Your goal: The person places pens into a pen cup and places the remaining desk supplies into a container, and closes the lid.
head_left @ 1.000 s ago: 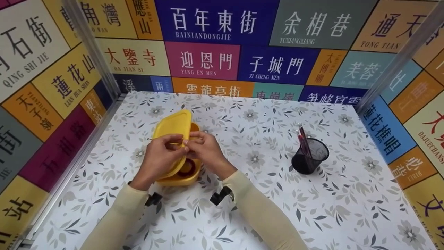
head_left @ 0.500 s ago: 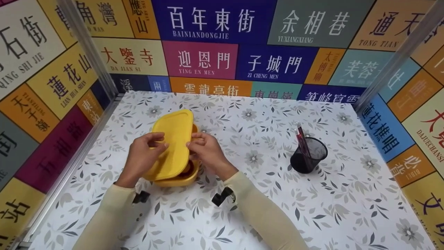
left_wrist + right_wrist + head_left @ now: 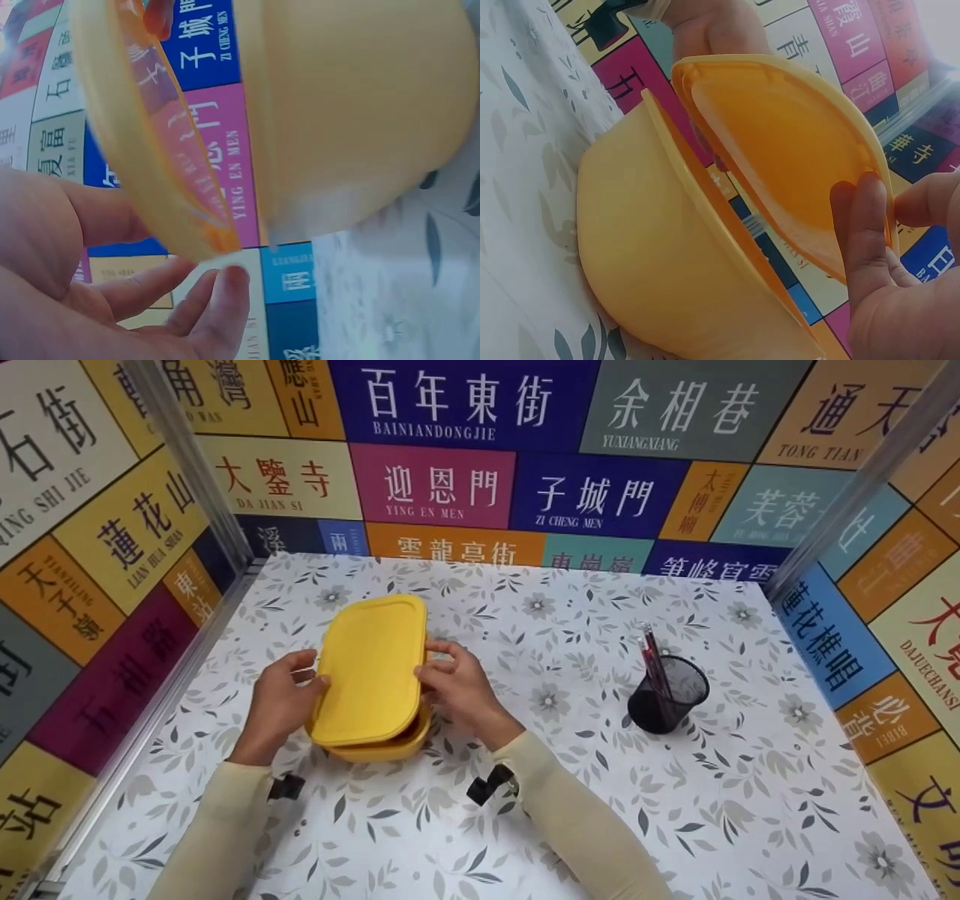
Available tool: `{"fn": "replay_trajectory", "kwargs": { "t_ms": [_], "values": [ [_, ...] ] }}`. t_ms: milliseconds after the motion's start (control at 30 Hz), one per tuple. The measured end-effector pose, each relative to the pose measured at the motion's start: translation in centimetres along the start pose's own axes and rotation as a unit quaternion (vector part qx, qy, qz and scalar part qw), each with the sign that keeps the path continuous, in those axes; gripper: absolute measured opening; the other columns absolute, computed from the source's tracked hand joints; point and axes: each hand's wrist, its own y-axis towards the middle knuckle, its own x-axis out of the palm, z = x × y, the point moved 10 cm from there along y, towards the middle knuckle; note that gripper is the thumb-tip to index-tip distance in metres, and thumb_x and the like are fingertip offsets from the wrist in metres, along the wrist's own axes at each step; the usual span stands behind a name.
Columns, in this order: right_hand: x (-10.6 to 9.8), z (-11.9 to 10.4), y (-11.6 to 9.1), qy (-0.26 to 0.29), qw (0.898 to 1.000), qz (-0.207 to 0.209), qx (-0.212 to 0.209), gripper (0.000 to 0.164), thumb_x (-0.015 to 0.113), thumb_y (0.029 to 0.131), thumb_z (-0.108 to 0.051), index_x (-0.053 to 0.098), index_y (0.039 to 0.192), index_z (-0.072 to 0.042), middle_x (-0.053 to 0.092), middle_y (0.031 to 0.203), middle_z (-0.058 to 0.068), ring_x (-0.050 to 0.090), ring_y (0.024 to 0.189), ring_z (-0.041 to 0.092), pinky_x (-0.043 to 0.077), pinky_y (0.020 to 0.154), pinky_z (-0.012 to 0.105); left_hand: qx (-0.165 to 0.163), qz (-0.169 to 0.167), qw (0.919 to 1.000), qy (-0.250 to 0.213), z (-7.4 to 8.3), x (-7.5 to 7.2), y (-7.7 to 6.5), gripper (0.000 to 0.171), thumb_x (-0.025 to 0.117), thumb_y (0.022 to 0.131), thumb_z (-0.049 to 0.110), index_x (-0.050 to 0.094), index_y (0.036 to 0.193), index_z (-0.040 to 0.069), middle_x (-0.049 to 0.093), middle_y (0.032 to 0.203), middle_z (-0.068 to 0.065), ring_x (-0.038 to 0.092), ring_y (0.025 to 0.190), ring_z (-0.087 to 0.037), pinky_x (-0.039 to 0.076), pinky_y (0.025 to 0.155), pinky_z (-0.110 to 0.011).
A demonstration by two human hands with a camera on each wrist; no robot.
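Note:
A yellow plastic food container (image 3: 386,751) stands on the table, with its matching lid (image 3: 371,667) tilted just above it. My left hand (image 3: 276,701) is at the lid's left edge, thumb on top and fingers beneath the rim, as the left wrist view shows up close (image 3: 112,277). On the opposite side, my right hand (image 3: 466,690) pinches the edge between thumb and fingers. In the right wrist view a gap separates the lid's hollow underside (image 3: 780,142) from the container's rim (image 3: 697,187), wider on the right hand's side. The contents are hidden under the lid.
A black mesh pen cup (image 3: 666,697) with several pencils (image 3: 654,660) in it stands to the right on the floral tabletop (image 3: 540,810). Coloured sign panels (image 3: 435,487) wall in the table at the back and both sides.
My left hand has moved left from the lid's right edge to its left edge. The lid has swung down flatter over the container, covering the inside that showed before.

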Motion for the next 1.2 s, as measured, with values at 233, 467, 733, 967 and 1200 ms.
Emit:
{"fn": "replay_trajectory", "kwargs": {
  "t_ms": [233,467,733,967,1200],
  "values": [
    [0.0,-0.2,-0.1,0.005,1.0,-0.011,-0.006,0.058,0.07,0.098,-0.006,0.05,0.152,-0.01,0.078,0.112,0.014,0.075,0.082,0.019,0.061,0.068,0.028,0.002,0.001,0.9998,-0.02,-0.6,-0.4,0.1,0.053,0.064,0.104,0.015,0.052,0.155,0.005,0.058,0.152,-0.019,0.059,0.138,-0.033,0.052,0.113,-0.045],
    [-0.5,-0.4,-0.2,-0.056,0.998,-0.024,-0.02,0.061,0.07,0.098,-0.007,0.049,0.155,-0.007,0.079,0.108,0.011,0.074,0.077,0.017,0.061,0.063,0.027,-0.025,-0.008,0.9993,-0.025,-1.2,-0.4,0.3,0.055,0.068,0.103,0.019,0.053,0.155,0.008,0.059,0.15,-0.016,0.06,0.136,-0.031,0.054,0.111,-0.042],
    [-0.7,-0.7,0.0,-0.165,0.985,-0.01,-0.056,0.054,0.074,0.092,-0.008,0.063,0.145,-0.009,0.072,0.108,0.01,0.069,0.072,0.014,0.064,0.068,0.036,-0.028,0.001,0.9994,-0.021,-1.4,-0.4,0.1,0.054,0.069,0.103,0.019,0.053,0.154,0.009,0.062,0.145,-0.015,0.061,0.132,-0.028,0.055,0.11,-0.04],
    [-1.1,-0.9,0.0,-0.232,0.969,0.009,-0.082,0.049,0.075,0.09,-0.01,0.071,0.138,-0.015,0.067,0.124,0.009,0.069,0.08,0.014,0.057,0.062,0.026,-0.015,0.003,0.9998,-0.015,-1.2,-0.4,0.0,0.054,0.071,0.101,0.019,0.055,0.152,0.008,0.064,0.144,-0.014,0.062,0.132,-0.028,0.055,0.109,-0.04],
    [-1.3,-0.6,0.1,-0.263,0.961,0.024,-0.081,0.057,0.072,0.091,-0.011,0.065,0.147,-0.017,0.069,0.13,0.009,0.07,0.103,0.018,0.061,0.07,0.028,0.034,0.022,0.9992,-0.003,-0.7,-0.5,-0.3,0.051,0.073,0.099,0.019,0.061,0.146,0.004,0.068,0.137,-0.017,0.067,0.126,-0.03,0.056,0.092,-0.021]
  ]
}}
